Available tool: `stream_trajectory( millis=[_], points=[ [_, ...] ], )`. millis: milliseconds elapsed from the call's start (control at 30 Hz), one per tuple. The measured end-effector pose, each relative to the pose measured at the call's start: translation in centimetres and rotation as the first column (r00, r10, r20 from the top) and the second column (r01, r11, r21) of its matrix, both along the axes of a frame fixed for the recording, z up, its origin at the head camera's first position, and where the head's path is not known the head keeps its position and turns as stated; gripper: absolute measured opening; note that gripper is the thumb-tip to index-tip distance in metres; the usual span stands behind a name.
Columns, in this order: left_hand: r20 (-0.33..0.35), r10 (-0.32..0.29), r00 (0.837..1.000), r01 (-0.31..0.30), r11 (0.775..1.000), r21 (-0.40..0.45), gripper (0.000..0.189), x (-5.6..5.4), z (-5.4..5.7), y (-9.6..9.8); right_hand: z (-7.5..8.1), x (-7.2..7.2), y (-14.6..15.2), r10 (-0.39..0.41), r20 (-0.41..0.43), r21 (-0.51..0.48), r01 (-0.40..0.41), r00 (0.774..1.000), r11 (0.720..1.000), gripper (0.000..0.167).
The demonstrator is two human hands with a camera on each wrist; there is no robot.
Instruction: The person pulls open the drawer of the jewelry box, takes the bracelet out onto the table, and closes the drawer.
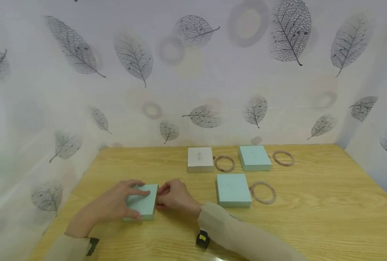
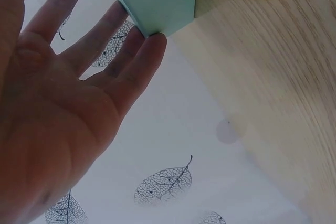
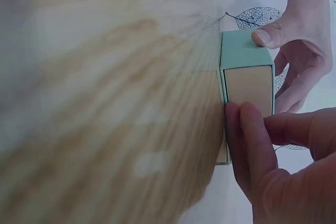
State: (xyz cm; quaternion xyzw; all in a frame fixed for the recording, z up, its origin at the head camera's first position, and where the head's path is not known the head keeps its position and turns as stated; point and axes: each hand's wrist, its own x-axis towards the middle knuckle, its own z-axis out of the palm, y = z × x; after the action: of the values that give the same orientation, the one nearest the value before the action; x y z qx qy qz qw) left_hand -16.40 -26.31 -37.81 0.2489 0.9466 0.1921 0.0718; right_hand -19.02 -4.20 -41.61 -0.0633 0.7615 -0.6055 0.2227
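A mint-green slide-out box (image 1: 143, 203) lies on the table at the front left. My left hand (image 1: 113, 203) grips it from the left, thumb on the near side and fingers spread over the top and far side. In the right wrist view, a cream inner drawer (image 3: 249, 85) fills the box's right end, about level with the green sleeve's edge. The right hand (image 1: 177, 197) has its thumb and fingertips brought together at that end, pinching at the drawer. Whatever small part lies between these fingertips is hidden. The left wrist view shows fingertips against the box's corner (image 2: 163, 3).
Farther right stand a white box (image 1: 200, 159), a mint box (image 1: 254, 158) at the back and another (image 1: 233, 190) nearer. A pale pinkish bangle lies beside each: one (image 1: 234, 164) by the white box, others (image 1: 292, 158) (image 1: 274, 194). Leaf-patterned cloth (image 1: 193, 79) surrounds the wooden table.
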Motion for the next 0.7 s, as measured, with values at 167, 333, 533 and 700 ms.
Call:
stream_trajectory(
  millis=[167,333,533,700],
  points=[
    [0.006,0.003,1.0,-0.003,1.0,-0.003,0.071,-0.03,0.0,0.01,0.03,0.1,0.01,0.006,-0.005,0.002,-0.006,1.0,1.0,0.012],
    [0.009,0.007,1.0,-0.007,1.0,-0.003,0.07,-0.06,-0.07,-0.02,0.02,0.1,0.06,0.005,-0.017,0.01,-0.005,1.0,1.0,0.014],
    [0.014,0.006,1.0,-0.006,1.0,-0.006,0.07,-0.1,-0.06,-0.1,0.11,0.08,0.4,0.003,-0.024,0.002,-0.003,1.0,1.0,0.013],
    [0.024,0.003,1.0,-0.003,1.0,-0.001,0.071,-0.15,-0.12,-0.16,0.36,0.15,0.73,0.009,-0.033,0.009,-0.009,0.999,1.0,0.011]
  ],
)
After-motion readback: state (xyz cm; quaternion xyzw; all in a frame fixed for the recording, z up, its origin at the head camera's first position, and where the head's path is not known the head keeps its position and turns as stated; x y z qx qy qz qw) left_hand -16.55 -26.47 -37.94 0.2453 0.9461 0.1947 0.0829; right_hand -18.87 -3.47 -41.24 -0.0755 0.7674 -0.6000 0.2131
